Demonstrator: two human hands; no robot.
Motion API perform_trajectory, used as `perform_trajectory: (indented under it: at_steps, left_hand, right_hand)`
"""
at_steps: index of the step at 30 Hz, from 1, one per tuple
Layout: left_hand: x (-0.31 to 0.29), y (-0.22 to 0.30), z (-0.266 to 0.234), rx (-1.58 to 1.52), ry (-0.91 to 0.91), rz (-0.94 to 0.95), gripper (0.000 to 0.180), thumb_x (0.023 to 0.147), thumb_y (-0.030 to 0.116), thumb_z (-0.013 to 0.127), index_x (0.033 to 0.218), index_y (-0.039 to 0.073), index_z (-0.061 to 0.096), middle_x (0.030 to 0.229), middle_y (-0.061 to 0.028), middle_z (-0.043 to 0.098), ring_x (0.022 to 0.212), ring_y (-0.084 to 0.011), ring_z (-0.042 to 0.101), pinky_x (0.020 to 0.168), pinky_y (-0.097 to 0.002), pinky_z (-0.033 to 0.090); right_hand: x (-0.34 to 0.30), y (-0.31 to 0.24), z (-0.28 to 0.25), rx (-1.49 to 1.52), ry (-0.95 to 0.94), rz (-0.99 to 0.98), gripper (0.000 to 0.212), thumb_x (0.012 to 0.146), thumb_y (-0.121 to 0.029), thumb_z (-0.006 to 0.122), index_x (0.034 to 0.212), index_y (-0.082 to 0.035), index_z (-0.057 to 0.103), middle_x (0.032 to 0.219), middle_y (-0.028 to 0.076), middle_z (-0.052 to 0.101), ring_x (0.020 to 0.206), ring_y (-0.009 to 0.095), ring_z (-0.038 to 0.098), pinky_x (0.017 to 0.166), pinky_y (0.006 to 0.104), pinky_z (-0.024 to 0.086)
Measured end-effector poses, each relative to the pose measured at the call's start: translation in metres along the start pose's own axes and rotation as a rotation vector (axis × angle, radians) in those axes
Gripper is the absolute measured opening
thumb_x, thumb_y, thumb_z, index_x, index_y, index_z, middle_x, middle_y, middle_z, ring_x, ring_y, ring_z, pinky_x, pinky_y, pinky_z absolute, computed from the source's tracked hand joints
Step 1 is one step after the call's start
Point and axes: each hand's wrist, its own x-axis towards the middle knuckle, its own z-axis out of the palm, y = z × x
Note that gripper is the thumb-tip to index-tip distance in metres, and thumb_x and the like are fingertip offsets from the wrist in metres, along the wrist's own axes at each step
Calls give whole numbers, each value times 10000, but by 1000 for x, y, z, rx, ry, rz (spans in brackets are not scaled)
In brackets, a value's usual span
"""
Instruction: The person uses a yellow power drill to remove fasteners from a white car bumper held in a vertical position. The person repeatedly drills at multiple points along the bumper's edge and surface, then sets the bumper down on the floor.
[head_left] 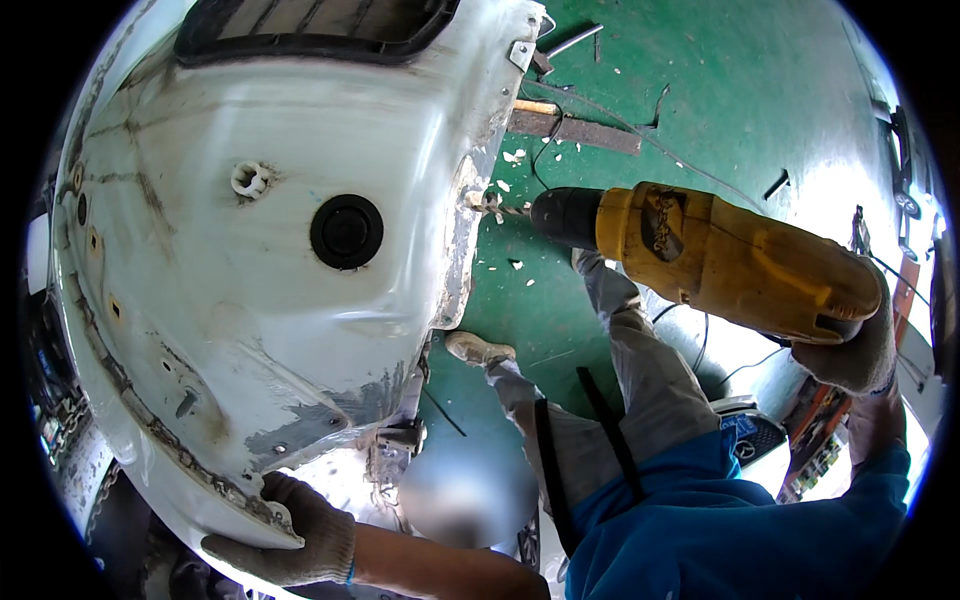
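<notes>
A yellow power drill [740, 260] with a black chuck is in my gloved right hand [855, 350], its fingers wrapped round the rear of the tool. The drill's bit [505, 209] reaches left to the scraped edge of a large white car body panel [260, 260]; its tip meets the metal there. My gloved left hand [310, 535] grips the panel's lower corner, with the thumb laid along the outer side. On the panel are a black round plug [346, 231], a white plastic fastener [250, 180] and a dark vent [320, 25].
White flakes [515, 157] are scattered over the green floor [700, 110] below the bit. A long bar [575, 130], a wooden stick and thin cables lie there too. My legs [650, 350] and light shoe [480, 348] stand beside the panel. Metal parts [395, 450] sit under its lower edge.
</notes>
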Motion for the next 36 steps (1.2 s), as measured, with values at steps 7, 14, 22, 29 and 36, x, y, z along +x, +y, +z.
perform_trajectory:
  at_steps: [7,14,22,29,36]
  left_hand:
    - [-8,7,-5,22,64,59,479,877,307,723,1233,11,603,1159,-181,646,1089,-327,647,916,-456,548]
    - [-22,8,0,175,28,161,488,885,311,720,1254,16,600,1173,-176,648,1082,-316,660,942,-459,558]
    - [-16,8,-11,172,-40,106,790,814,34,713,1529,92,382,1415,-157,502,1212,-335,599,870,-464,629]
    - [-14,37,9,56,68,-346,613,935,322,619,1495,151,438,1433,-59,510,1190,-251,606,795,-432,607]
    - [-15,19,-15,702,-142,249,834,749,282,779,1457,-2,443,1353,-202,572,1173,-302,622,889,-429,586]
  right_hand:
    - [10,-13,-2,-72,-37,-57,832,671,-2,800,1404,44,408,1200,216,623,1044,296,690,845,400,598]
    - [19,-32,-7,-197,-128,-169,886,709,12,831,1458,4,356,1331,231,551,1158,313,653,895,391,597]
    - [65,-120,19,-263,-124,1,457,799,-151,851,1142,20,601,854,172,741,759,276,765,698,358,642]
    - [80,-158,3,-452,-303,51,423,820,-193,833,1100,35,613,832,176,735,744,281,761,696,338,644]
    - [80,-177,13,-556,-343,143,392,842,-245,785,1132,-41,618,856,143,729,701,259,737,635,341,613]
